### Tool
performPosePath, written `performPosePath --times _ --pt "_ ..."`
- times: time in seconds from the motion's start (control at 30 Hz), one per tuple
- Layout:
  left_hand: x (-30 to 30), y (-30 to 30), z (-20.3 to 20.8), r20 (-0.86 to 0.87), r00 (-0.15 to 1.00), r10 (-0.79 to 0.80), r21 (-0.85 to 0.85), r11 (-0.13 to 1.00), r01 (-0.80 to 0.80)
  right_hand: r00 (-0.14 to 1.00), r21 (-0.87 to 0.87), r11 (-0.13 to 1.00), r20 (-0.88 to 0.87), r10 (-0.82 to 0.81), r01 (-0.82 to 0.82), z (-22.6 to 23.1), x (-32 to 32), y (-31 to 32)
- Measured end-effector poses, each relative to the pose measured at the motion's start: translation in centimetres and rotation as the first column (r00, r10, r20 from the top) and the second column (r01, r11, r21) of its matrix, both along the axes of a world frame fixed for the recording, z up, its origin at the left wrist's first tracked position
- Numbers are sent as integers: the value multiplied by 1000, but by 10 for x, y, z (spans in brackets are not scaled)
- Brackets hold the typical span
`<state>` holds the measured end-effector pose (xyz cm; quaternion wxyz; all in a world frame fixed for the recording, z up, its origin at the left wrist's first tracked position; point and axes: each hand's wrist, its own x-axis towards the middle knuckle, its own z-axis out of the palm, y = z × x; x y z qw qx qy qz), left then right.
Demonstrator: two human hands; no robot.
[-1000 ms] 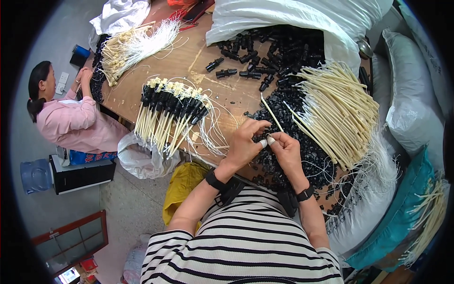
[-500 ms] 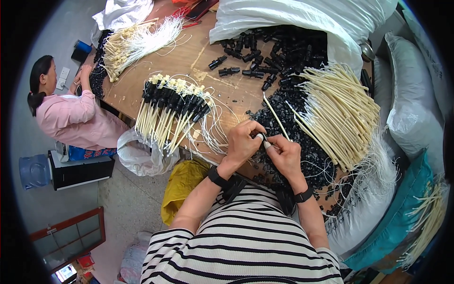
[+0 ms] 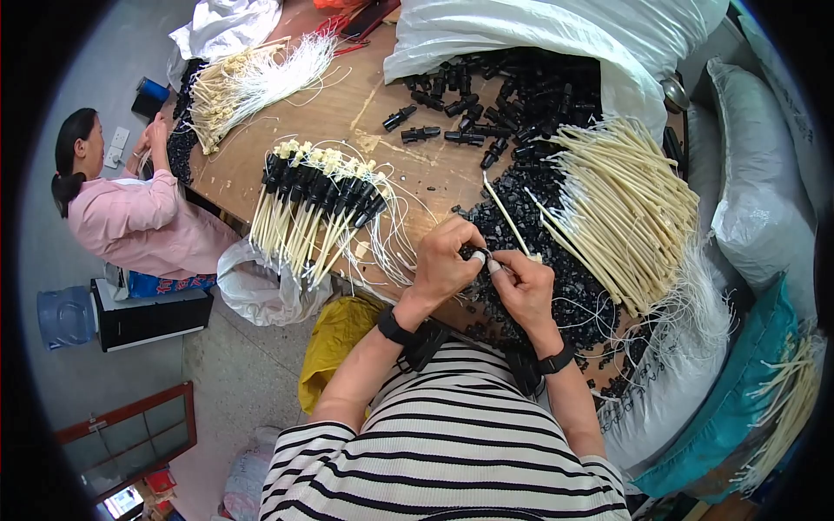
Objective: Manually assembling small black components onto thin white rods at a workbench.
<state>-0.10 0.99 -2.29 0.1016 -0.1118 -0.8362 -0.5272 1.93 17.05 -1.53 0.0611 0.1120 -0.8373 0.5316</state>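
My left hand and my right hand meet above the near edge of the table, fingertips pinched together. Between them is a small black part, mostly hidden by the fingers. A thin cream stick slants up from beside my right hand; whether that hand grips it I cannot tell. Small black pieces lie heaped under and right of my hands. To the left, a row of cream sticks with black connectors lies on the table, white strings trailing from them.
A big bundle of cream sticks lies at right, white strings hanging off its near end. Larger black connectors spill from a white sack at the back. Another person works at far left beside more sticks. Full sacks stand at right.
My fingers have shifted slightly around the small black part, and the fingertips now sit closer together. The view has moved a little; the sticks and heaps stay put.
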Motion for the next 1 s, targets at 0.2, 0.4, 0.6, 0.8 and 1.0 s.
performPosePath --times 0.2,0.4,0.6,0.8,1.0 --pt "1 4 5 -237 971 33 -134 989 -66 993 -9 996 70 90 -89 0 -6 8" --pt "-8 -1 12 -188 982 -15 -126 992 -9 991 -165 985 110 73 -54 4 -3 8" --pt "-4 3 14 -405 914 7 -153 985 -75 968 -65 983 174 182 -173 5 -7 14" --pt "-5 1 18 -324 946 20 -208 974 -92 957 118 991 277 -90 59 12 -6 9" --pt "-3 -22 6 51 928 -368 -317 876 364 837 -348 935 488 248 -75 14 -3 26"
